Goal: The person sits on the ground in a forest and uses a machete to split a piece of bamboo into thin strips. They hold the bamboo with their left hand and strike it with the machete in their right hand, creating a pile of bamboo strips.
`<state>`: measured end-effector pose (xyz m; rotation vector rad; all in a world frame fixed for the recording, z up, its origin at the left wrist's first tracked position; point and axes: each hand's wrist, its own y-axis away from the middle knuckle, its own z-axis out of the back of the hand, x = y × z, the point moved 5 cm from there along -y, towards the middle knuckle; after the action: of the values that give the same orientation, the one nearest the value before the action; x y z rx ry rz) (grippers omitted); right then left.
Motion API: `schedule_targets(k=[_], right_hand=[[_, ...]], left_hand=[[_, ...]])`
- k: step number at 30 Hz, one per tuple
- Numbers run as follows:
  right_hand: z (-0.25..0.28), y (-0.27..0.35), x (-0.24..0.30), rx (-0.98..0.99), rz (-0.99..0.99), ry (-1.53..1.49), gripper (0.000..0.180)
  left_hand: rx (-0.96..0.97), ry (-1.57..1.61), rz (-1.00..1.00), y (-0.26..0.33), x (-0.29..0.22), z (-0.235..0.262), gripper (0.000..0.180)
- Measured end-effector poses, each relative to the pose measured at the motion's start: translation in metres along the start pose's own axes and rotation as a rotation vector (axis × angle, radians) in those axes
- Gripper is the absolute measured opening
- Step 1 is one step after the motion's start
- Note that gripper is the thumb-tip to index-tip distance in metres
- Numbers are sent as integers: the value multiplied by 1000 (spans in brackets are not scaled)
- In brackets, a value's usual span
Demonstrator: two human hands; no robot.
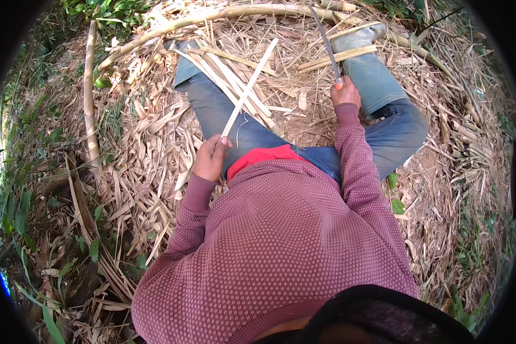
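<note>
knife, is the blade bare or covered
Bare: the knife shows its grey blade uncovered, pointing away from the right hand.

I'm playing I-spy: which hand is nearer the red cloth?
Left. The left hand, holding a pale strip, is just left of the red cloth; the right hand, holding a long blade, is farther off, forward and right.

Long knife blade [325,45]: grey metal, dull; orange handle [339,86], plastic-looking. Pale split strip [249,89]: woody, matt, fairly smooth. Sweater [286,241]: matt, textured knit. Jeans [207,102]: faded denim. Boot [372,83]: rubber-looking, dull. Curved pole [241,11]: woody, smooth. Ground litter [132,198]: dry, papery, rough.
</note>
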<state>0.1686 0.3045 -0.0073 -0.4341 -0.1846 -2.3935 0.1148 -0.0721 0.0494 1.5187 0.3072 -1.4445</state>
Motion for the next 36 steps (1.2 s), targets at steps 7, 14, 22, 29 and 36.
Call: schedule_targets(k=[7, 14, 22, 29, 36], right_hand=[[18, 47, 69, 41, 463, -129, 17], [-5, 52, 79, 47, 608, -147, 14], [-27, 8, 10, 70, 72, -276, 27], [-14, 3, -1, 13, -37, -466, 43], [-17, -10, -33, -126, -241, -731, 41]], left_hand=[[259, 477, 294, -44, 4, -22, 20], [305, 449, 296, -13, -9, -18, 22], [2, 687, 223, 2, 1, 3, 19], [-267, 511, 237, -84, 61, -7, 43], [-385, -615, -390, -98, -10, -16, 51]])
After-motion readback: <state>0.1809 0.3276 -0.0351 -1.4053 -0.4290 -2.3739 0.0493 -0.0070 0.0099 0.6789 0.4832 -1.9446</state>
